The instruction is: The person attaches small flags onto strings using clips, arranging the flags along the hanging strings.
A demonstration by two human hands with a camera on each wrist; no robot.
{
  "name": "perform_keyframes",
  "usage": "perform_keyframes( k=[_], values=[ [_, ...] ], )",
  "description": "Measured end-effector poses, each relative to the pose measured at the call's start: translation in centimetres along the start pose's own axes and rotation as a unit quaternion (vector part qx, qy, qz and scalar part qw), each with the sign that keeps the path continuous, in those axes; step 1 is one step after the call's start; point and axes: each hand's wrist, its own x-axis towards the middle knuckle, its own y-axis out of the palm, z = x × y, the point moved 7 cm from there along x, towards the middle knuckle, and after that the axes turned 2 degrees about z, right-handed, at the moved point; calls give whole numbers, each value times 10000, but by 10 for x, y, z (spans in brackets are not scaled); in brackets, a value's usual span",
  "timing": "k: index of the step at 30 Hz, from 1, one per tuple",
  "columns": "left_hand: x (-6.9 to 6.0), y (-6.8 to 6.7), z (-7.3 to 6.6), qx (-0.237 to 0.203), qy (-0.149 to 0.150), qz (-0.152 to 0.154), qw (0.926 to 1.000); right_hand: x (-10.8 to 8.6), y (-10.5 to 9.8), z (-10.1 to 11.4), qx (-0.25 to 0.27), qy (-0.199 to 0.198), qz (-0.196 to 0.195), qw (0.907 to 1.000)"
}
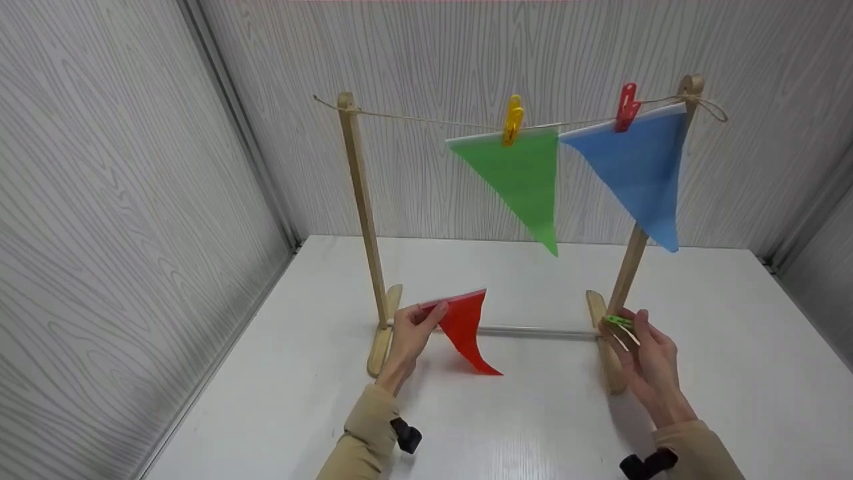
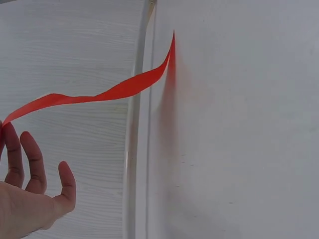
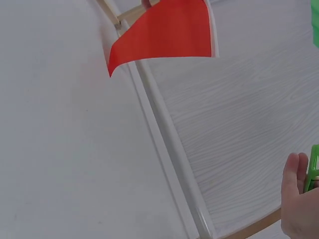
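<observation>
My left hand (image 1: pixel 411 335) pinches a red triangular pennant (image 1: pixel 464 321) by the left part of its white top edge. The pennant hangs above the table, its tip curling to the right; in the left wrist view the red pennant (image 2: pixel 114 91) shows nearly edge-on. Between the thumb and fingers of my right hand (image 1: pixel 650 367) is a green clothespin (image 1: pixel 620 321), in front of the right post's foot. Part of this green clothespin (image 3: pixel 312 167) also shows in the right wrist view, at the right border.
A twine line (image 1: pixel 426 121) runs between two wooden posts. From it hang a green pennant (image 1: pixel 526 177) under a yellow clothespin (image 1: pixel 512 121) and a blue pennant (image 1: pixel 636 167) under a red clothespin (image 1: pixel 626 108). A pale rod (image 1: pixel 533 331) joins the wooden feet on the white table (image 1: pixel 506 427).
</observation>
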Motion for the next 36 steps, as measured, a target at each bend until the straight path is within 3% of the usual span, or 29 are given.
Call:
perform_keyframes(
  k=[8,14,18,21,25,36],
  values=[
    [-3,-6,-31,487,659,-244,9963,2,25,0,15,-123,-12,9999],
    [-4,-16,-57,886,1274,-679,9856,2,54,6,-151,-865,523,9948],
    [-4,-24,-73,909,1561,-900,9794,2,76,9,-678,-1401,937,9834],
    [-2,-31,-84,867,1711,-1074,9755,2,92,12,-1236,-1804,1124,9693],
    [1,-39,-99,826,1869,-1199,9715,1,118,18,-2013,-2317,1302,9428],
    [6,-51,-137,1080,2418,-1408,9539,9,193,34,-3196,-3279,1865,8692]
  ],
)
